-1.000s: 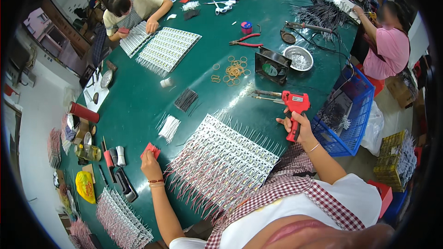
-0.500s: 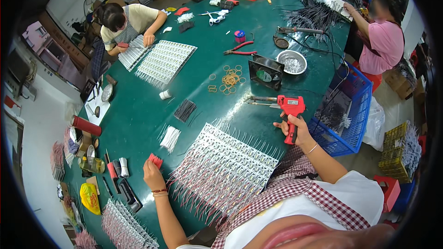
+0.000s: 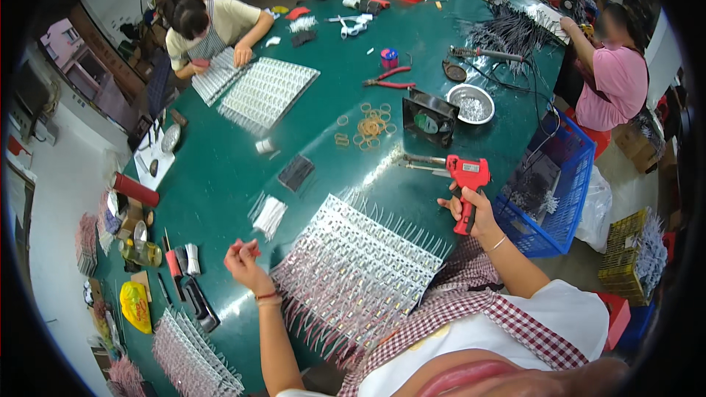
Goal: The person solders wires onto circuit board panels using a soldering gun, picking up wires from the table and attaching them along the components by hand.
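My right hand (image 3: 476, 215) grips a red soldering gun (image 3: 468, 174) by its handle, the thin metal tip pointing left above the table. A finger sits by the trigger. My left hand (image 3: 248, 267) is closed, fingertips pinched together over the spot where short red wires lay; it hides most of them and whatever it holds. Between my hands lies a white panel (image 3: 360, 265) of small circuit boards in rows, with red and white wires sticking out of it. A bundle of short white wires (image 3: 270, 217) and a bundle of black wires (image 3: 296, 173) lie beyond it.
Beyond the gun stand a black fan (image 3: 428, 117) and a metal bowl (image 3: 471, 104). Rubber bands (image 3: 371, 126) and red pliers (image 3: 390, 78) lie mid-table. A blue crate (image 3: 548, 191) stands at right. Two co-workers (image 3: 213, 29) (image 3: 610, 88) sit across and at right.
My left hand has moved slightly up and left, over the red wires, and its fingers have drawn together. My right hand still holds the soldering gun; the view has shifted a little.
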Action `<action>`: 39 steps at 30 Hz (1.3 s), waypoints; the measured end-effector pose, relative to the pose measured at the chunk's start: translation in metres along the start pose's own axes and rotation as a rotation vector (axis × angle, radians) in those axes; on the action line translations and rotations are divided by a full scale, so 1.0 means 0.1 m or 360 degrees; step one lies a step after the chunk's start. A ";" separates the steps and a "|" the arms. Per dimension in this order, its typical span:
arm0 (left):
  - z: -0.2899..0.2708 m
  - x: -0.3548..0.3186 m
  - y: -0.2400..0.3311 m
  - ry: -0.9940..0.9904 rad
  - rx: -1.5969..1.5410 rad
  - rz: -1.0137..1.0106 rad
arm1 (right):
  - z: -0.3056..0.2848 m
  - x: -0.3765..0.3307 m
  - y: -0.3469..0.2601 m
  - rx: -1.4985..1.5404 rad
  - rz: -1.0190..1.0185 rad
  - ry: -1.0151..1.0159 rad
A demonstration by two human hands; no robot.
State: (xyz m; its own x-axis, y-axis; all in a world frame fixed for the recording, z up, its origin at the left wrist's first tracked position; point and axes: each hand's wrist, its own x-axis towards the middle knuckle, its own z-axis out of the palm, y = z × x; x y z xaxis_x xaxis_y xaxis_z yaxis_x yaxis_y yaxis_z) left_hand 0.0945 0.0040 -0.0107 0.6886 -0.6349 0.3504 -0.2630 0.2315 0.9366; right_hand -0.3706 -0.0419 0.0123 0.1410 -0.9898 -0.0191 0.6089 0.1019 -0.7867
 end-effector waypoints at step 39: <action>1.16 -0.81 1.31 -0.1286 -0.0237 -0.0909 | 1.51 0.49 0.21 -0.1048 0.0328 -0.0381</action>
State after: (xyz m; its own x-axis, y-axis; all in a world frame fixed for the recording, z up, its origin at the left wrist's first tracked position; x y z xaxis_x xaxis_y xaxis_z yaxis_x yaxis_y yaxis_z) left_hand -0.0739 0.0000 0.0825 0.0049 -0.9775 -0.2111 0.0894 -0.2098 0.9736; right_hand -0.2333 -0.0730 0.0880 0.4151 -0.9004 -0.1303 -0.0333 0.1281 -0.9912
